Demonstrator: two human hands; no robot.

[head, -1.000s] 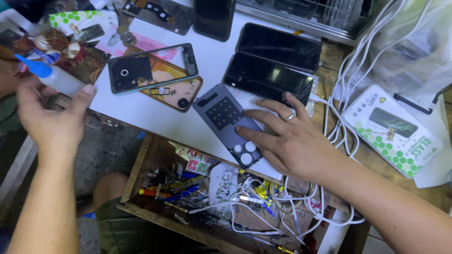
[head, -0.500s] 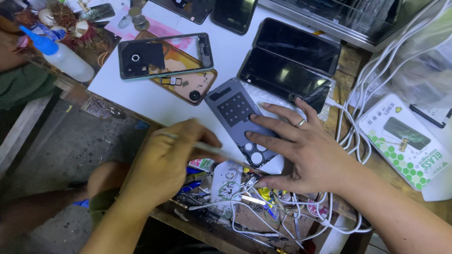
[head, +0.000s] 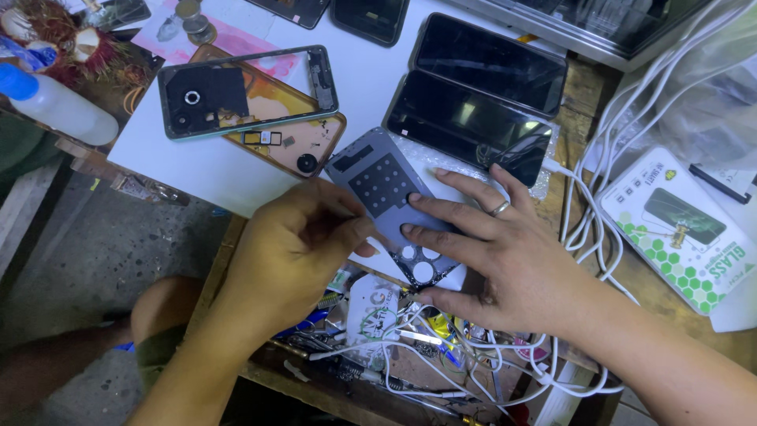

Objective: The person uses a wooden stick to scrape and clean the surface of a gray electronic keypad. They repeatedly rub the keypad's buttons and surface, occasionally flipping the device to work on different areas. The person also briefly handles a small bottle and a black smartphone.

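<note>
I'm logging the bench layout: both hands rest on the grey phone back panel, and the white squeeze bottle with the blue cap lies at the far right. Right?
Not quite. In the head view the bottle lies at the far left. Both hands, left and right, are on the grey back panel.

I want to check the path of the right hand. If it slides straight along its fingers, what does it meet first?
The right hand points up-left along the grey flat phone panel. Beyond the panel's edge, it would probably first meet the orange open phone back, though depth is unclear.

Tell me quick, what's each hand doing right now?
Left hand: curled shut at the edge of the grey phone panel; any tool is hidden.
Right hand: open, fingers flat on the panel.
</note>
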